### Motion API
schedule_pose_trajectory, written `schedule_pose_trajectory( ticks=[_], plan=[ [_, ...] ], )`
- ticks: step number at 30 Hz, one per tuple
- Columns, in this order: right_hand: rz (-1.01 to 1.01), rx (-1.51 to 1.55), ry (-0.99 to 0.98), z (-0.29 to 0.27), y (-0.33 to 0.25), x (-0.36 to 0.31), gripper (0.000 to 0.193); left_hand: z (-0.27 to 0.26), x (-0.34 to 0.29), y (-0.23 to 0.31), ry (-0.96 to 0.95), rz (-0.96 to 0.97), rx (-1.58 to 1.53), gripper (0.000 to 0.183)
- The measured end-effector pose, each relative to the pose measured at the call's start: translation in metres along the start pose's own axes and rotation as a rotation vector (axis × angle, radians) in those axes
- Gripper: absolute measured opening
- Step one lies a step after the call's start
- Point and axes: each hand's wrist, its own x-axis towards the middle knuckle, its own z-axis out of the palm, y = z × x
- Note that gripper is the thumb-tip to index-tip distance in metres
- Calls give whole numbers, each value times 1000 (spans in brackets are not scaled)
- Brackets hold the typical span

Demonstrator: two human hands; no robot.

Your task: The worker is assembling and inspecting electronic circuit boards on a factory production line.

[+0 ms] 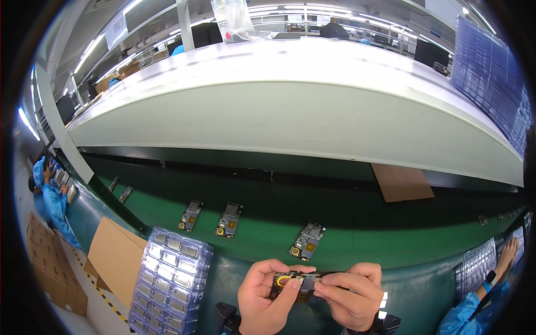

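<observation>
Over the green worktop [424,286], the left hand [266,301] and right hand [355,298] hold a circuit board [306,283] (fingers [350,282] pinched shut).

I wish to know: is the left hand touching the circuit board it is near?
Touching. The head view shows the left hand with its thumb against the circuit board.

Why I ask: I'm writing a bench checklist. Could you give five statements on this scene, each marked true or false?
1. The left hand and right hand both hold a dark circuit board with a yellow ring. True.
2. No circuit boards lie beyond the hands. False: several loose grey-and-black circuit boards lie on the long green surface.
3. A clear plastic compartment tray stack is left of the left hand. True.
4. The co-worker at lower right wears red. False: the sleeve is light blue.
5. A flat brown cardboard sheet is beyond the right hand. True.
</observation>
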Motion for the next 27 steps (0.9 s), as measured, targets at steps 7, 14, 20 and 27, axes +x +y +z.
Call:
schedule_pose_trajectory(
  ticks=[7, 14, 20, 27],
  plan=[
    [-36, -5, -38, 0, 0, 0, 33, -1, -3, -2, 51, 65, 82, 27],
    [-91, 29, -26, 3, 3, -1, 32, -4, -5, -2, 72, 79, 108, 27],
    [-79, 23, -22, 1, 1, 0, 29, -3, -5, -3, 57, 80, 81, 27],
    [78, 213, 118, -8, -13, 17, 19, -8, -2, 0, -20, 87, 120, 27]
  ],
)
